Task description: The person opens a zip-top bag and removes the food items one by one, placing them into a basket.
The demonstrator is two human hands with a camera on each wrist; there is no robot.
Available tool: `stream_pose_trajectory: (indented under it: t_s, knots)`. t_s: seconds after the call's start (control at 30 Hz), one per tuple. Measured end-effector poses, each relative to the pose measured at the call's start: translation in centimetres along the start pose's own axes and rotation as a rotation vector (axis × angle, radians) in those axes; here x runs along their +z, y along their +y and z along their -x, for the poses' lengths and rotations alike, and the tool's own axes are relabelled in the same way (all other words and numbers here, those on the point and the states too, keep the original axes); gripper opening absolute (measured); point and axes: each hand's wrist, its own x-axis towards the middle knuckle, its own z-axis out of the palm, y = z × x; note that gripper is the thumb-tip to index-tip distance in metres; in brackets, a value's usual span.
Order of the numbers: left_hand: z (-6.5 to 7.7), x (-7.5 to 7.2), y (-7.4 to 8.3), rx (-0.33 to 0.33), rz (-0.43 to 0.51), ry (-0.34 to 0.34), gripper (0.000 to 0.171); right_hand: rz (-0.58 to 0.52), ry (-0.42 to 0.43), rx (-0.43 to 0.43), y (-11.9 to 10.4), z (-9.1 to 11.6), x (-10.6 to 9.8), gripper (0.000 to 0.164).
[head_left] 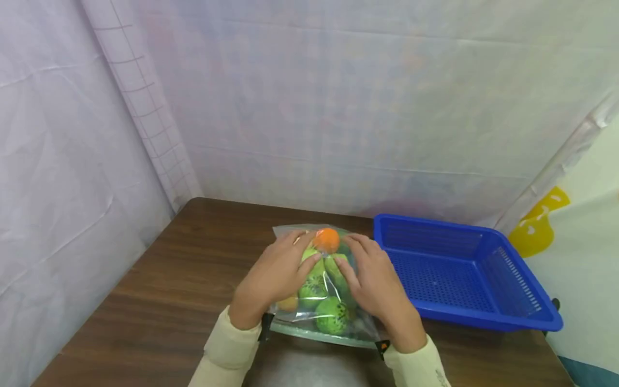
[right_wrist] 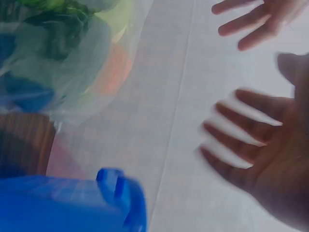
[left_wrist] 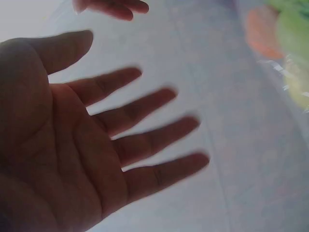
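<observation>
From the head, a clear bag [head_left: 303,318] of round, colourful things lies on the brown worktop [head_left: 145,301], an orange ball [head_left: 327,240] at its twelve o'clock and a speckled green ball [head_left: 331,316] at its six. Only here does the blue basket [head_left: 479,318] show whole, at the bag's three o'clock. The left hand [head_left: 278,266] at ten o'clock and the right hand [head_left: 379,274] at two lean over the bag, hiding its sides, thumb tips near each other; contact cannot be told.

From the left wrist, the bag is cut off at two o'clock, apart from the left hand, whose palm shows, fingers straight and spread; its grip is released. The right fingertips enter at eleven.

From the right wrist, the blurred right hand fans its fingers towards ten o'clock, its grip released too. The bag is at ten, well apart; a blue patch [right_wrist: 24,92], unclear in kind, shows there. The basket fills seven o'clock.
</observation>
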Motion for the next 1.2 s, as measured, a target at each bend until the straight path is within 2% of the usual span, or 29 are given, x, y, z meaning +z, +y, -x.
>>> stream_pose_trajectory:
  t_s: [0.07, 0.17, 0.33, 0.37, 0.43, 0.5, 0.57, 0.73, 0.83, 1.07, 1.2]
  knots:
    - [0.6, -0.6, 0.0, 0.066, 0.001, 0.037, 0.051, -0.036, 0.115, -0.101, -0.6, -0.2, -0.1, 0.037]
    - [1.6, -1.2, -0.3, 0.177, -0.022, 0.114, 0.038, -0.073, 0.217, -0.23, -1.6, -0.3, -0.1, 0.022]
    - [3.4, -0.9, -2.0, 0.443, -0.08, 0.318, 0.013, -0.094, 0.239, -0.362, -3.5, -0.1, 0.7, 0.014]
    - [3.7, -0.8, -2.5, 0.487, -0.082, 0.346, 0.01, -0.09, 0.236, -0.38, -3.8, 0.0, 1.0, 0.013]
    - [4.6, -0.4, -3.5, 0.535, -0.089, 0.36, 0.009, -0.079, 0.225, -0.411, -4.4, 0.1, 1.6, 0.013]
    - [5.4, 0.1, -4.6, 0.545, -0.103, 0.342, 0.014, -0.067, 0.211, -0.436, -5.0, 0.3, 2.3, 0.012]
    - [6.3, 0.7, -5.7, 0.527, -0.125, 0.298, 0.024, -0.06, 0.188, -0.448, -5.4, 0.4, 2.8, 0.012]
    - [8.0, 2.5, -7.9, 0.415, -0.175, 0.173, 0.053, -0.051, 0.139, -0.456, -6.1, 0.8, 3.9, 0.012]
    - [8.6, 3.5, -8.8, 0.367, -0.181, 0.131, 0.062, -0.046, 0.106, -0.45, -6.4, 0.9, 4.3, 0.014]
    - [8.4, 4.9, -9.4, 0.388, -0.228, 0.186, 0.057, -0.027, 0.038, -0.441, -6.6, 1.1, 5.4, 0.014]
    - [8.3, 5.0, -9.3, 0.394, -0.236, 0.173, 0.048, -0.008, 0.029, -0.446, -6.6, 1.2, 5.8, 0.014]
